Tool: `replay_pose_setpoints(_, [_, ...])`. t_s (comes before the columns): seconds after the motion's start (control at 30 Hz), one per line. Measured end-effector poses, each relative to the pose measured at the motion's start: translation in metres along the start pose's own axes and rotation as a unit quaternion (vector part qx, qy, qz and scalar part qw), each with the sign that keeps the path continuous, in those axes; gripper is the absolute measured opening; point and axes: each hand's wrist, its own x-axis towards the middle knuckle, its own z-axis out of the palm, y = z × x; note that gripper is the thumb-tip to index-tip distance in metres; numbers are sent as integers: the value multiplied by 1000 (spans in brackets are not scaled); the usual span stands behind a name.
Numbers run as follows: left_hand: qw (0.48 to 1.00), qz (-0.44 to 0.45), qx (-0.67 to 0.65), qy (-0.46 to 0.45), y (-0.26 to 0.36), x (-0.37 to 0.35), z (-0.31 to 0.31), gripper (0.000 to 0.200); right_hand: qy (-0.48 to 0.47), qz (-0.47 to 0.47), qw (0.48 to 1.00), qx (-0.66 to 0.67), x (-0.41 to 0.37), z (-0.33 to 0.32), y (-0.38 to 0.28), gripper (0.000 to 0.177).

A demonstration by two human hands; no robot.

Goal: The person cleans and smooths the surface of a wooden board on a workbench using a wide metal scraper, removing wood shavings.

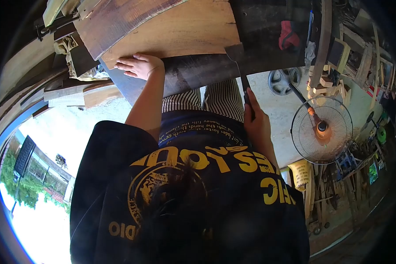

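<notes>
My left hand [139, 67] lies flat on a wide brown wooden board [185, 33], close to its near edge, fingers stretched out. Held in my right hand [256, 116] is a hand tool with a dark handle [246, 86]. From that handle a thin bent neck leads up to a dark flat blade [234, 52], which overlaps the near right corner of the board. Beneath the board is a dark work surface [193, 70]. A second, darker brown plank [114, 20] lies along the board's far left side.
Red cloth or glove [288, 35] rests on the dark surface at the right. An orange stand fan [322, 127] stands on the floor to my right, its round base [284, 82] near the table. Wood offcuts [328, 83] are piled beyond it. A yellow sack [300, 172] leans lower right.
</notes>
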Motion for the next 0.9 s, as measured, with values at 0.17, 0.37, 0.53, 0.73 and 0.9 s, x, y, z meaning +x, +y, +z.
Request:
replay_pose_setpoints(0.17, [1000,10,3,-4,3,-2,-5,67,63,-67,995,27,68,12,-30,48])
replay_pose_setpoints(0.37, [1000,8,7,0,-2,0,0,67,66,-60,996,12,85,16,-39,46])
replay_pose_setpoints(0.53, [1000,15,6,3,-4,-1,2,67,8,-34,999,6,-3,19,-11,51])
replay_pose_setpoints(0.73, [999,35,-21,1,-3,2,2,71,70,-89,994,-4,94,41,-58,47])
replay_pose_setpoints(0.9, [998,30,-47,-2,2,1,1,71,90,-97,991,23,65,44,-48,44])
